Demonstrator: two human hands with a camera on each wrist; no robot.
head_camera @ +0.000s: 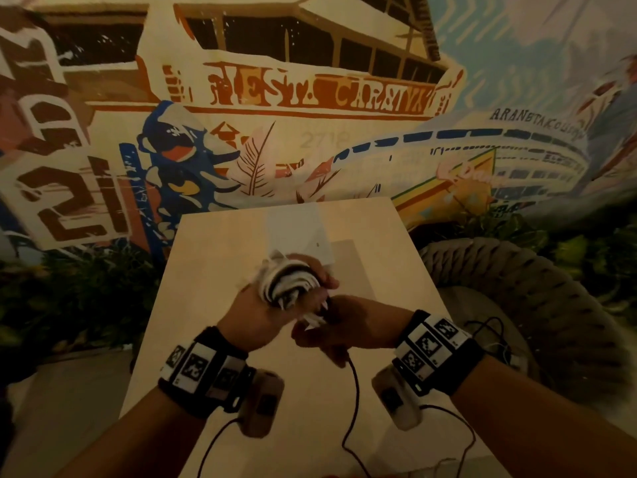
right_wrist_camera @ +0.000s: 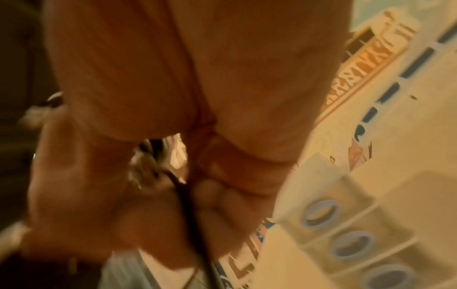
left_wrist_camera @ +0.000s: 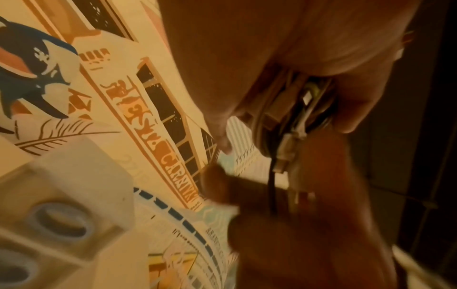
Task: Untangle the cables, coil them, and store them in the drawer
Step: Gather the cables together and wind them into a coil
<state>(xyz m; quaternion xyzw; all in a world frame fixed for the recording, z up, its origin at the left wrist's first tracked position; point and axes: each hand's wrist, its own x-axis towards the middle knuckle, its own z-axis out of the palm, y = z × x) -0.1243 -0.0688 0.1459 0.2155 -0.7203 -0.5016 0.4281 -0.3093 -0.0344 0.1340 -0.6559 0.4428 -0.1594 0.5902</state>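
Observation:
My left hand grips a coiled bundle of black and white cables wound around its fingers, held above the pale wooden table. White plug ends stick out below the bundle. My right hand sits just right of it and pinches a black cable that hangs from the bundle down to the table's near edge. In the right wrist view that black cable runs between my curled fingers. No drawer is in view.
A white flat box lies at the table's far side against a painted mural wall. A woven rope chair stands to the right with thin wires on its seat. Dark plants lie left of the table.

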